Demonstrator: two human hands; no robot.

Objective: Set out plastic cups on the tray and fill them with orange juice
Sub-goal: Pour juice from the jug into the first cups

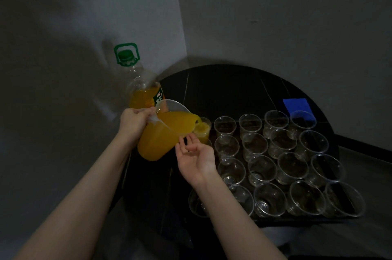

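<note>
Pouring is under way: a jug (163, 134) gripped at its handle by the curled left hand (133, 120) is tipped into the first cup (202, 130), just beyond the spread, relaxed fingers (186, 143) of the right hand (196, 158), while the remaining cups (275, 164) on the tray (297, 220) are left empty.

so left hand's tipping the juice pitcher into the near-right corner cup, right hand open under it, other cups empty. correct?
Not quite. The head view shows the left hand tipping the juice pitcher into the far-left corner cup, not the near-right one. The rest holds: the right hand is open, palm up, under the pitcher, and the other cups look empty.
</note>
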